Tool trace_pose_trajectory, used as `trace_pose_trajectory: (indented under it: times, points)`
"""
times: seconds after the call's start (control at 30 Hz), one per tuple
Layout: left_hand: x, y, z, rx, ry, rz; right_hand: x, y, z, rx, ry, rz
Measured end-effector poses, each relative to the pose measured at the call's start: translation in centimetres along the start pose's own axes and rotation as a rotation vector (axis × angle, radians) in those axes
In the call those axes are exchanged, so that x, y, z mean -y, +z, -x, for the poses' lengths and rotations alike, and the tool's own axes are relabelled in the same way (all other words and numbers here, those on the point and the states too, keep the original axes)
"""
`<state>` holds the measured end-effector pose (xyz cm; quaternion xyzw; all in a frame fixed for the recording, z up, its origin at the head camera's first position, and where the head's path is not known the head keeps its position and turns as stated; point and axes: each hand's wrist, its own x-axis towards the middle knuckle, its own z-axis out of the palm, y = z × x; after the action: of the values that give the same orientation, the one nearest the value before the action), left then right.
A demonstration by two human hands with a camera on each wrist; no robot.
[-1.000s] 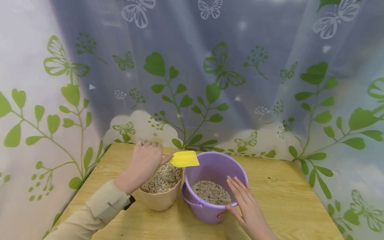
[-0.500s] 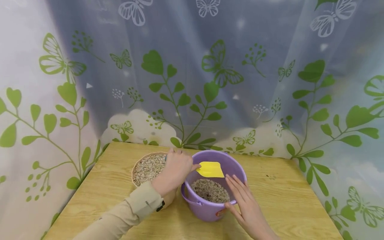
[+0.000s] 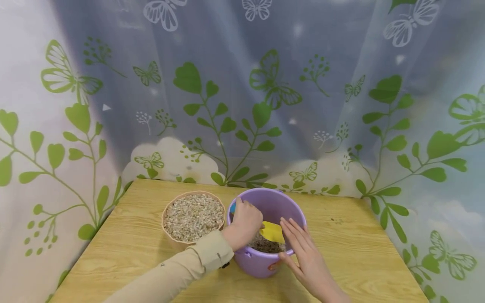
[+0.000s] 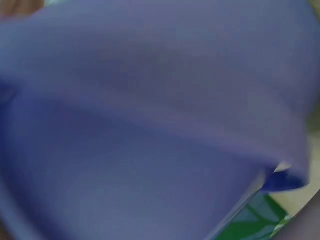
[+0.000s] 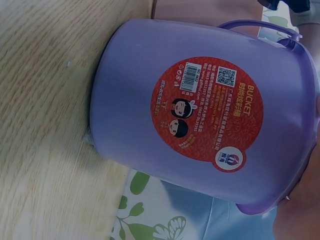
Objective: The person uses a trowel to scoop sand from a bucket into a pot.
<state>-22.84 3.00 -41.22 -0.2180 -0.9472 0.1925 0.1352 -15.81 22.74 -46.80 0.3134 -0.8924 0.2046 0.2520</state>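
My left hand (image 3: 246,221) grips a toy shovel with a yellow blade (image 3: 273,232); a bit of its blue handle (image 3: 233,208) shows behind the fist. The blade is low inside the purple bucket (image 3: 254,263), over coarse gravel (image 3: 265,247). Straight fingers of my right hand (image 3: 308,257) rest on the bucket's right rim, the thumb toward the front. In the right wrist view that hand (image 5: 300,205) touches the rim, and a red label (image 5: 207,107) is visible. Blurred purple bucket wall (image 4: 150,75) fills most of the left wrist view; the shovel cannot be made out there.
Left of the bucket stands a peach-coloured pot (image 3: 172,242) filled with pale gravel (image 3: 194,214), beneath my left forearm's near side. Both containers are on a wooden table (image 3: 352,248). A curtain (image 3: 235,84) printed with leaves and butterflies hangs behind.
My left hand has moved right from above the pot into the bucket, lowering the shovel with it. The pot's gravel is now uncovered. My right hand stays at the rim.
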Motion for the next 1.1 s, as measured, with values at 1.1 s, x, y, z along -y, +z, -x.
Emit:
trace_pose_trajectory:
  times: [1.1]
  points:
    - [7.4, 0.5, 3.4, -0.445, -0.093, 0.438, 0.6, -1.5, -2.3, 0.012, 0.224, -0.064]
